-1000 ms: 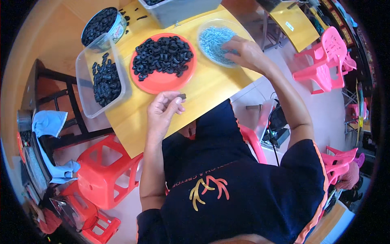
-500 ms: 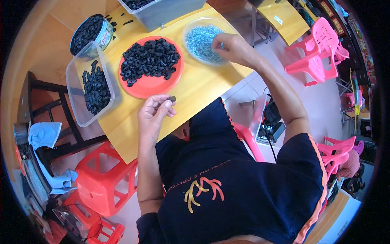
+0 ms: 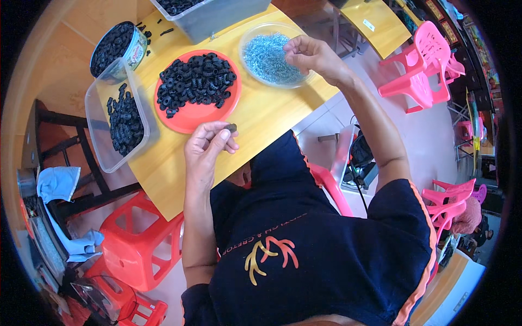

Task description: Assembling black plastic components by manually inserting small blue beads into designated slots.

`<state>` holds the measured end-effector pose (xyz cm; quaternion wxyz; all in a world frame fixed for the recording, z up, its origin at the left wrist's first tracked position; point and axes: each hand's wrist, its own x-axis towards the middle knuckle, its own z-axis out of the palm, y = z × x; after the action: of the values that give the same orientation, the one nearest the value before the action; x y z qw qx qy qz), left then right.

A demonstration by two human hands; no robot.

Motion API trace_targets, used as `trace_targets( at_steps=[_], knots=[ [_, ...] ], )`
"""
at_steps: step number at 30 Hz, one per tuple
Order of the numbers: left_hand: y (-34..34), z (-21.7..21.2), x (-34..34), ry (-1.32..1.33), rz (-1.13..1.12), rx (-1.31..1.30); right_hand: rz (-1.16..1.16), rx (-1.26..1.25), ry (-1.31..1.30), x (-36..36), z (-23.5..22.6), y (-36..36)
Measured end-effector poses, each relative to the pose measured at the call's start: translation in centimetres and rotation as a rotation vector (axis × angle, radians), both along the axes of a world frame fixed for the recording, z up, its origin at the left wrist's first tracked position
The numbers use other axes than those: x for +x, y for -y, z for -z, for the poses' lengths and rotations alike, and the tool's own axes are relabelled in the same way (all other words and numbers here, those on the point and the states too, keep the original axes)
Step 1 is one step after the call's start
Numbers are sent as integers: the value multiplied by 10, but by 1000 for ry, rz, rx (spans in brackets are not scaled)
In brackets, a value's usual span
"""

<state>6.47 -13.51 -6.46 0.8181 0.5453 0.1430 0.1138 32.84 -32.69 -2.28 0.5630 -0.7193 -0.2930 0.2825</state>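
My left hand (image 3: 207,145) pinches a small dark cylindrical piece (image 3: 232,127) between thumb and fingertips, just off the near side of a red plate (image 3: 187,126). On that plate lies a heap of small black ring-like plastic parts (image 3: 198,79). My right hand (image 3: 314,58) is over the right side of a round clear bowl (image 3: 251,73) filled with tiny shiny blue-silver pieces (image 3: 266,57). Its thumb and fingers are drawn together; whatever may be between them is too small to make out.
Left of the plate, a clear plastic box (image 3: 99,133) holds black parts. Behind it stands a round tub (image 3: 135,50) of black pieces. A large grey bin (image 3: 217,22) sits at the table's far edge. Red stools (image 3: 128,244) and pink chairs (image 3: 418,65) stand around.
My right hand has lifted slightly from the blue-silver pieces, its fingertips pinched together. My left hand keeps the dark piece in nearly the same place. The whole view has shifted a little.
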Motion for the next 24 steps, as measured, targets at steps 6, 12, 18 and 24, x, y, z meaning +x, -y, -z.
trace_targets(
  at_steps=[6, 12, 18, 24],
  knots=[
    [2, -5, 4, 38, -35, -60, -42, 1, -106, -27, -13, -7],
    [9, -14, 10, 82, -42, -129, -283, 71, -238, -89, -24, -28],
    [8, -14, 2, 86, -22, -154, -331, 80, -337, -114, -23, -40],
    [6, -8, -8, 128, 11, -128, -309, -26, -339, -121, -23, -43]
  ],
)
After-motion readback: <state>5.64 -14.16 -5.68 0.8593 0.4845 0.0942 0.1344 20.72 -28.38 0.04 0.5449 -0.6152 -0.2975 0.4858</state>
